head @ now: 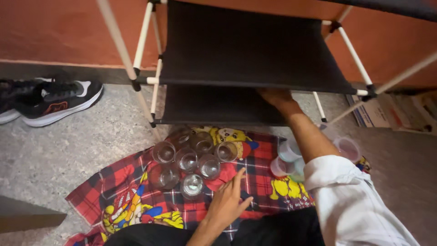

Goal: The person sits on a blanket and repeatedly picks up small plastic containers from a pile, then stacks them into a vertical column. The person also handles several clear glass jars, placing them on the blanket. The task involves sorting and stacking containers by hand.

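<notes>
Setting: sitting on a speckled stone floor [54, 155] before a fabric shelf rack [246, 45], looking down over a red plaid cloth [114, 191] printed with cartoon figures.

Left hand: hovering or resting low over the cloth, left hand [230, 198] released, fingers spread and holding nothing, fingertips pointing toward the clear glass tumblers [189, 159].

Right hand: stretching forward in a white sleeve [350, 196], right hand [275, 96] going in under the edge of the upper black shelf toward the lower shelf [214, 107]; fingers hidden there, so grip impossible to tell.

Tumblers: standing bunched on the cloth just in front of the rack, several touching or nearly touching; nearest tumbler [192, 184] sitting just beside the left fingertips.

Orientation: all standing upright, mouths facing up toward the camera, long axis running vertical, bases down on the cloth.

Step in hand: apparently working between cloth and lower shelf, the right arm at the shelf while the left waits by the tumblers.

Handling: lifting any one tumbler calling for a straight upward pull, neighbours crowding close.

Alongside: pastel plastic cups [289, 157] lying by the right forearm; black sneakers [59, 102] sitting far left against the wall; stacked books [387, 111] lying far right.
</notes>
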